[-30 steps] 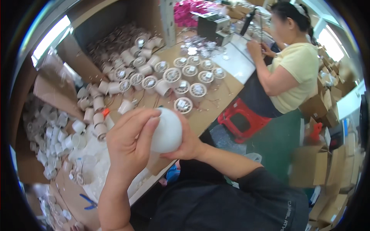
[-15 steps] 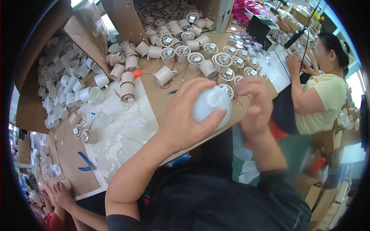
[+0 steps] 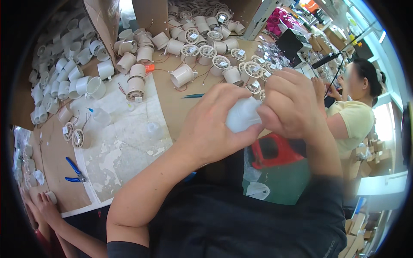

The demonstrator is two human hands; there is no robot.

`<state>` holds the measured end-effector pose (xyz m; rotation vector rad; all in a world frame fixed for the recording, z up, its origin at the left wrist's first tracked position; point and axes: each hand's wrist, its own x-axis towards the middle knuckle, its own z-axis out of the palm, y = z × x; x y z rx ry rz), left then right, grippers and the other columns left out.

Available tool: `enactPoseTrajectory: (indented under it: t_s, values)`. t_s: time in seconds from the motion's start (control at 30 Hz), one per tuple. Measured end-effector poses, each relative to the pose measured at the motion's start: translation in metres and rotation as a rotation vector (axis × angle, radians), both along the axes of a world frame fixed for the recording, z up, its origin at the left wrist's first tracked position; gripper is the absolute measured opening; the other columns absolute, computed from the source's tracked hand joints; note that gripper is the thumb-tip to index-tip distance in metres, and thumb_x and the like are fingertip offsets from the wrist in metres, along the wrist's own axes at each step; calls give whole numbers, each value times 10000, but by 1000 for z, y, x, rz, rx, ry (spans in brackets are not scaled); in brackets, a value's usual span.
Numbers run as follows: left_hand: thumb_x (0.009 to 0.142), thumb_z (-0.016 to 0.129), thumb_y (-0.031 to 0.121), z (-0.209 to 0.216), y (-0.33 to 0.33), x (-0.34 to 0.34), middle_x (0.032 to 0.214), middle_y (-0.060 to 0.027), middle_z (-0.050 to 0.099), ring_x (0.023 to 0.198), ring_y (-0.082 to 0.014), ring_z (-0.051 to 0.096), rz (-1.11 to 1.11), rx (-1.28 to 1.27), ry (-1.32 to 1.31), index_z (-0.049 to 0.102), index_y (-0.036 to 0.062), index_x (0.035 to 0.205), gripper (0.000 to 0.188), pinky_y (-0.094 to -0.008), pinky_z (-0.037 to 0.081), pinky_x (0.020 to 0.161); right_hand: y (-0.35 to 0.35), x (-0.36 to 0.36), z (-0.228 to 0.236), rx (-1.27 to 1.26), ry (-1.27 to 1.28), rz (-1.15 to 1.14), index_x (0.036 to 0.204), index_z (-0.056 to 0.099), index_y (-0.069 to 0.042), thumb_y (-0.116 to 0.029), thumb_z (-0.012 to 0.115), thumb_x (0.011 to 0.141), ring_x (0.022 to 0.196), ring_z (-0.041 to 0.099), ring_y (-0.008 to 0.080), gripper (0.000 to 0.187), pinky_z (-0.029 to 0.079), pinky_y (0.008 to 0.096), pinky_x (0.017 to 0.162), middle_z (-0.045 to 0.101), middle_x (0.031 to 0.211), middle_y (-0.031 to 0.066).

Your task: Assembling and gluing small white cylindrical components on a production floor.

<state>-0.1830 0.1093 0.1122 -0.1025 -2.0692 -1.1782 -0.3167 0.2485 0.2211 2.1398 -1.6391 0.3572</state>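
Observation:
My left hand (image 3: pixel 211 122) is wrapped around a whitish, translucent squeeze bottle (image 3: pixel 240 118), held up over the table's near edge. Curled into a fist, my right hand (image 3: pixel 289 101) grips the bottle's nozzle end, which its fingers hide. Just beyond my left hand, dark green tweezers (image 3: pixel 193 96) lie on the brown cardboard. A white plastic cylindrical housing (image 3: pixel 182 75) with thin wires rests on its side farther back. Beyond my hands stand several wired housings with slotted round ends (image 3: pixel 220 62).
White cups (image 3: pixel 81 84) pile up at the left. Blue-handled pliers (image 3: pixel 76 171) and a small needle-tipped bottle (image 3: pixel 101 116) lie on the near-left worktop. A cardboard box (image 3: pixel 150 19) stands at the back. One co-worker (image 3: pixel 352 112) works at right; another's hands (image 3: pixel 48 208) show at lower left.
My right hand has come in from beside the bottle and closed on its nozzle end. The bottle has tilted toward that hand. The view has shifted a little.

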Motion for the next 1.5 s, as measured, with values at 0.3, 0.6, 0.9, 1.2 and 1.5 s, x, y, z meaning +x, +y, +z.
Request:
enactPoseTrajectory:
  t_s: [0.3,0.6,0.9,1.2,1.5]
  values:
    - [755,886,256,-1,0,6,1236,-158,644,1148,-363,651,-35,47,-44,639,64,1256,591,-443,537,967,20,1,-17,-15,-445,-112,765,579,-26,-102,651,926,627,556,318,193,450,392,579,531,711,108]
    - [766,894,228,-8,4,4,1293,-175,631,1193,-354,644,-43,44,-21,616,59,1308,632,-428,522,1010,81,19,-156,-290,-1049,-280,1150,625,34,-184,608,992,951,622,221,270,484,366,846,642,1063,138]
    - [749,907,337,-11,21,10,1356,-216,614,1247,-398,614,142,38,-32,624,5,1304,706,-460,520,1039,52,53,-222,-41,-1217,-404,1542,384,-18,-272,914,782,1325,581,361,961,448,464,1125,572,1433,186]
    - [757,919,329,-19,24,15,1406,-249,532,1299,-432,549,163,4,-9,499,2,1418,849,-497,475,1080,34,41,-213,40,-1281,-353,1479,475,-32,-197,907,745,1294,617,329,868,498,464,1077,613,1402,163]
    - [820,871,300,-30,32,34,1502,-304,470,1360,-510,499,195,26,24,435,-22,1487,860,-529,444,1119,-1,78,-202,-338,-1735,-248,1467,493,-30,-164,920,739,1270,636,268,855,531,433,1063,626,1401,138]
